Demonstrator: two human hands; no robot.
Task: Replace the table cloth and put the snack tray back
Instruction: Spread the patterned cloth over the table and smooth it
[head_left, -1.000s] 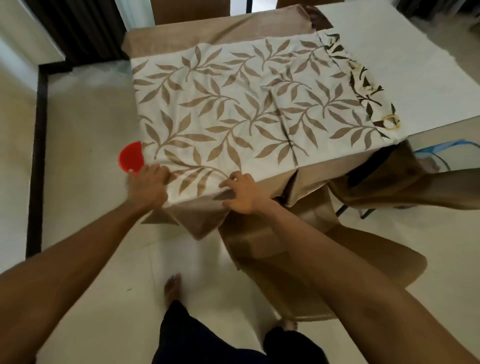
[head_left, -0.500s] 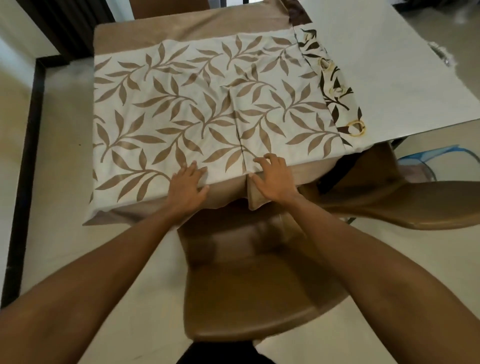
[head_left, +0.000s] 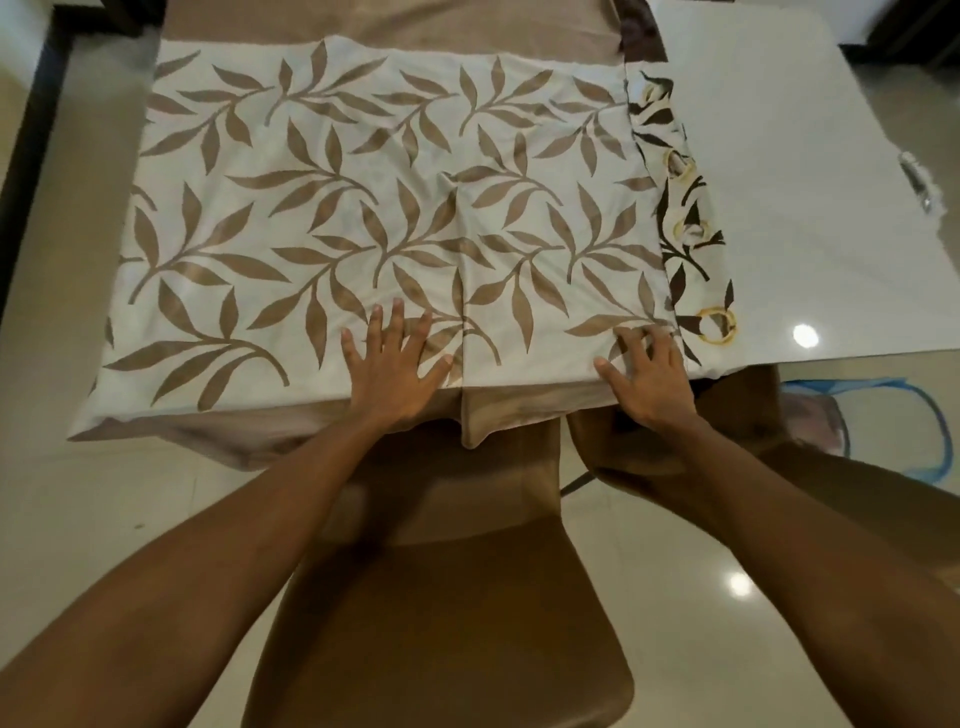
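Head: left hand (head_left: 392, 366) (flat) on cloth (head_left: 363, 218)

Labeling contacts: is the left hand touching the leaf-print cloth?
Touching. The head view shows the left hand flat, fingers spread, palm down on the leaf-print cloth at its near edge, with no gap.

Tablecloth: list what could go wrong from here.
1. The tablecloth leaves the table bare at right, so it may end up off-centre.
2. The crease between the left hand and right hand may get pressed in.
3. The ringed cloth underneath may drag and bunch.
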